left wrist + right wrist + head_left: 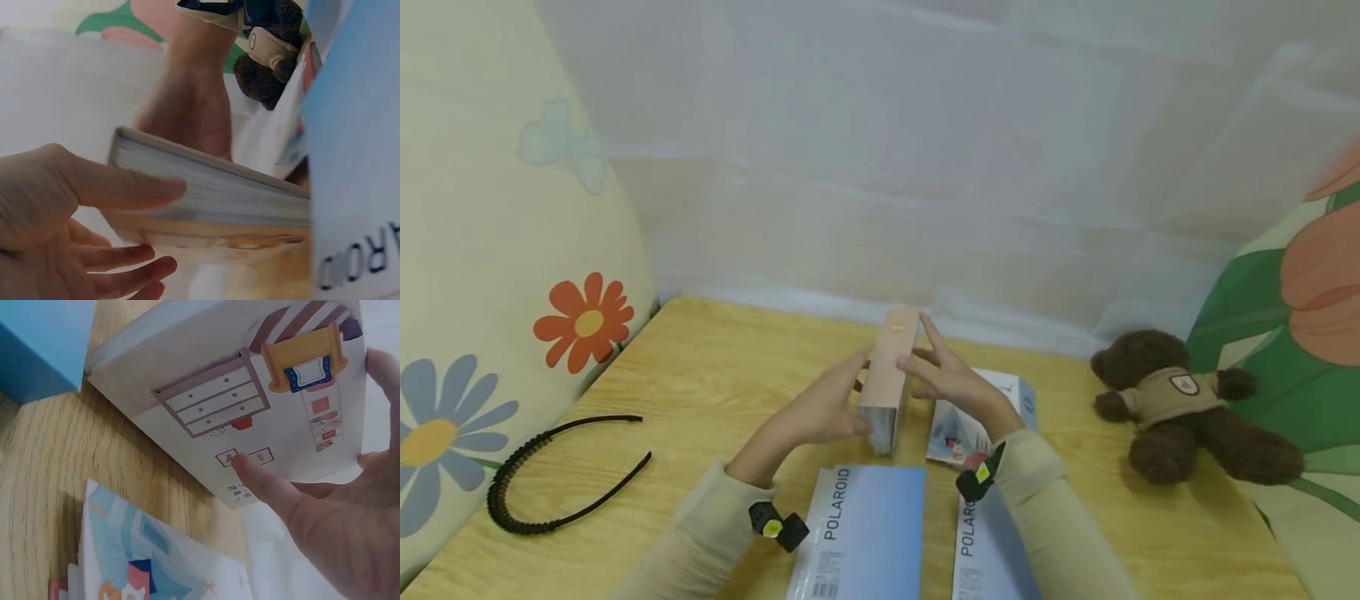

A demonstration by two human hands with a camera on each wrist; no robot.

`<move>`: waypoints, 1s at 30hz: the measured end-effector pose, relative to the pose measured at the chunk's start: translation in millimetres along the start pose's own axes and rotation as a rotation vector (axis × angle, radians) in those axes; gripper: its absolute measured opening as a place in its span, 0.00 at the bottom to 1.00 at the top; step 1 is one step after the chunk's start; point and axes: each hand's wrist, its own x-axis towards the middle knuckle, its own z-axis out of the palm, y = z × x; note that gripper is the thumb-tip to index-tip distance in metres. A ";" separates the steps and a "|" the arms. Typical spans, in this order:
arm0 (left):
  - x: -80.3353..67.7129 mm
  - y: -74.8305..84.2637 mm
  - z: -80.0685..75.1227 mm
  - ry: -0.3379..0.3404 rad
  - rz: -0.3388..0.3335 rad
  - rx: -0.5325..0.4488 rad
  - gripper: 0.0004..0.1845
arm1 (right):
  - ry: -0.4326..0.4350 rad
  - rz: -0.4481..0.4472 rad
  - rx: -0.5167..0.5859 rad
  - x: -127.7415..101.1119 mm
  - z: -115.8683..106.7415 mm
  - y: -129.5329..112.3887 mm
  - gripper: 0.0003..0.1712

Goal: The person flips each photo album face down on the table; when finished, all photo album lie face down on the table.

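Observation:
A thick hardcover album (889, 358) with a pale pink spine stands on edge on the wooden table, spine upward. Its white side cover (231, 412) has drawings of drawers and a bed. My left hand (823, 404) grips its left side; in the left wrist view, the thumb (147, 190) lies across the page edges and the other fingers are by the opposite cover. From the right, my right hand (958, 379) holds it, with one finger at the far upper corner and another touching the spine's edge. Part of the right hand is hidden behind the album in the left wrist view.
Two blue-and-white POLAROID boxes (872, 533) (992, 542) lie in front. An illustrated book (958, 429) lies under my right wrist. A black headband (512, 500) is at left, a brown teddy bear (1180, 400) at right. A white sheet (880, 167) hangs behind.

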 end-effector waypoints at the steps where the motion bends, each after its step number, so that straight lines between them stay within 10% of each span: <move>1: 0.5 -5.5 2.7 -0.008 -0.016 -0.043 0.57 | 0.000 0.001 0.008 -0.4 0.1 0.9 0.55; 5: 2.8 -30.7 18.9 -0.050 -0.075 -0.144 0.62 | -0.010 -0.016 0.049 -0.2 1.3 5.6 0.54; 12: 4.7 -52.4 44.2 -0.081 0.015 -0.160 0.51 | -0.024 -0.027 0.147 1.5 7.3 13.2 0.52; 22: -4.5 -58.7 34.5 -0.028 -0.119 -0.093 0.60 | 0.038 -0.014 0.291 -3.1 14.2 20.4 0.53; 25: -7.3 -61.5 29.0 -0.028 -0.148 -0.022 0.56 | 0.122 0.002 0.154 -3.4 16.9 25.2 0.51; 30: -9.3 -65.6 25.1 -0.006 -0.210 0.144 0.48 | 0.247 0.095 -0.381 0.9 29.3 30.5 0.52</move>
